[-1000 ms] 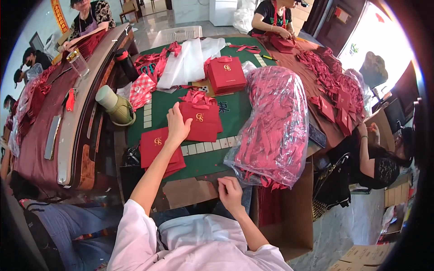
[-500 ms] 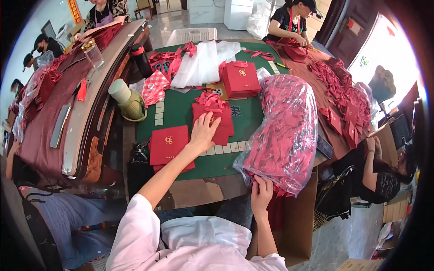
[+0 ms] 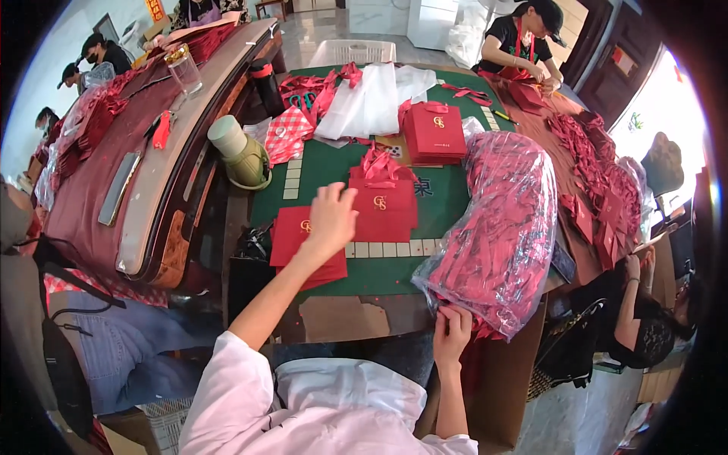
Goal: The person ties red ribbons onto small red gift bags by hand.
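My left hand (image 3: 332,220), fingers loosely stretched and holding nothing, is over the right edge of a stack of plain-looking red gift bags (image 3: 292,227) with a gold emblem. Whether it touches them I cannot tell. Just right of it lies another pile of red gift bags (image 3: 383,214), with ribbon handles bunched at its far end. My right hand (image 3: 453,334) has its fingers curled on the near edge of a large clear plastic bag (image 3: 500,235) packed with red ribbon-handled pieces. Its fingertips are partly hidden by the plastic.
A taller stack of red bags (image 3: 434,133) stands farther back, beside white sheeting (image 3: 364,102). A green flask (image 3: 241,155) and a black bottle (image 3: 265,87) line the left side. An open cardboard box (image 3: 489,387) is below my right hand. Co-workers sit around.
My left hand has lifted off the middle pile of gift bags and moved left over the left stack. My right hand keeps to the plastic bag's edge. The whole view has shifted slightly.
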{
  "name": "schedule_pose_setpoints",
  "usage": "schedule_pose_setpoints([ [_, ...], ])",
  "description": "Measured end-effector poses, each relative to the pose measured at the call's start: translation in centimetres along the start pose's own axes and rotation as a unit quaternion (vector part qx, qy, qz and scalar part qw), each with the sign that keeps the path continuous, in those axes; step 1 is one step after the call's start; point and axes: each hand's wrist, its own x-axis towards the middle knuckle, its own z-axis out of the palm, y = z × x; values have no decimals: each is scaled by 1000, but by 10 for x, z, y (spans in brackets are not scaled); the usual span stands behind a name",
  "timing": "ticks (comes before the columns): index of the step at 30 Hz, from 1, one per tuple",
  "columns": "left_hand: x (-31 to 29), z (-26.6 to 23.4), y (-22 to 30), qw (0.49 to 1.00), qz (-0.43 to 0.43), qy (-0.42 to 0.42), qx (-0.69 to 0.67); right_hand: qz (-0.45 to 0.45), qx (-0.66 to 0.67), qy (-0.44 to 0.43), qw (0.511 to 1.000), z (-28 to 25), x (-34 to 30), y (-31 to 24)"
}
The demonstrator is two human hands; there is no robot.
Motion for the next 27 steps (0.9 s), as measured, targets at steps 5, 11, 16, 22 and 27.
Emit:
schedule_pose_setpoints([
  [5,-24,-12,-63,991,-70,-94,62,-21,-24,69,997,-9,-5,-14],
  [11,-31,-17,-72,997,-30,-70,10,-54,-21,44,997,-20,-8,-22],
  [16,-28,-43,-44,1000,5,-6,-26,-110,24,32,993,-31,-11,-54],
  [22,-52,-79,4,991,1,-65,-120,-143,174,-37,974,-35,-19,-95],
  [27,-95,-75,54,971,19,-154,-182,-130,222,-114,960,-51,-17,-119],
])
